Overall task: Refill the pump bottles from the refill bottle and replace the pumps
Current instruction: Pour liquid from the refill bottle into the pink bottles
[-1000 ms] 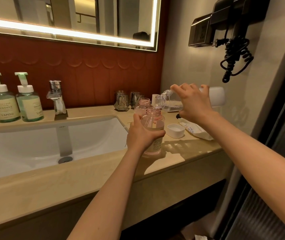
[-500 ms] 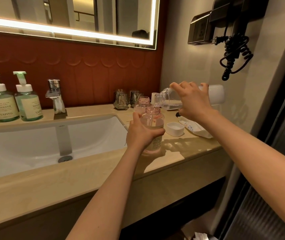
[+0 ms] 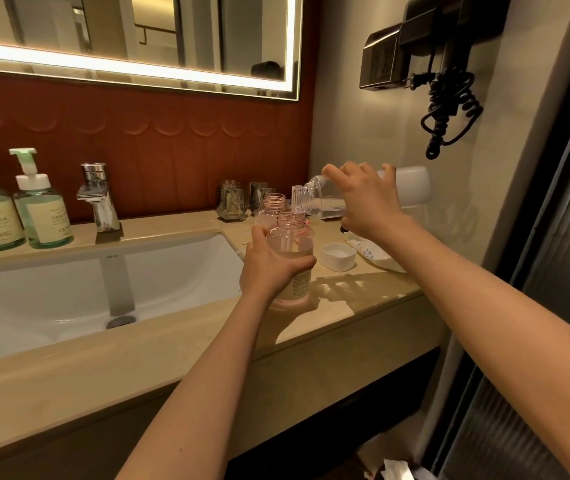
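Head view: I see the left hand [image 3: 269, 268] wrapped around an open pink bottle [image 3: 292, 247] standing on the counter [image 3: 363, 292] just right of the sink [image 3: 51, 289]. The right hand [image 3: 366, 202] grips the clear refill bottle [image 3: 325, 200], tipped almost level, its mouth just above the pink bottle's neck. A second open pink bottle [image 3: 274, 206] stands close behind. A white cap [image 3: 337, 256] sits further right of the sink. Two green pump bottles [image 3: 44, 209] stand behind the sink's left end.

Warm dim light, glaring mirror strip [image 3: 131, 69]
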A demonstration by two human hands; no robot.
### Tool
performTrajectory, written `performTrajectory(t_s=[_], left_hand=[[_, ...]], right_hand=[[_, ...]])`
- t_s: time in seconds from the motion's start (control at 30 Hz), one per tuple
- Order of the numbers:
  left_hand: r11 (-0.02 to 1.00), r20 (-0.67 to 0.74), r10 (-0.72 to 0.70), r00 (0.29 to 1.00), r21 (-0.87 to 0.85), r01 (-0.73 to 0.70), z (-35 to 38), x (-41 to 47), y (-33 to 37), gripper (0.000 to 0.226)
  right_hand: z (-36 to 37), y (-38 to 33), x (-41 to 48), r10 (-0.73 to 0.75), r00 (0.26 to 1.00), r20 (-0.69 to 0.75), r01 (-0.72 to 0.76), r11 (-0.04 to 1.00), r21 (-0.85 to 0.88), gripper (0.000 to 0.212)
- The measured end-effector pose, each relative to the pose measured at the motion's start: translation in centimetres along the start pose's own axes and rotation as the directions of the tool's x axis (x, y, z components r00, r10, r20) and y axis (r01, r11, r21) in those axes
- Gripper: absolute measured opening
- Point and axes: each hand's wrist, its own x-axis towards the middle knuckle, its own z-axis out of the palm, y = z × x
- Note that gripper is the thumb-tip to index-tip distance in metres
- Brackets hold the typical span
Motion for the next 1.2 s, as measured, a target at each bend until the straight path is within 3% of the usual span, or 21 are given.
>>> performTrajectory(t_s=[1.2], left_hand=[[0.999, 0.009, 0.013, 1.000, -0.048, -0.012, 0.01, 0.04, -0.23, 0.084]], right_hand=[[-0.28, -0.07, 0.42, -0.035, 0.999, -0.006, 0.034, 0.999, -0.034, 0.070]])
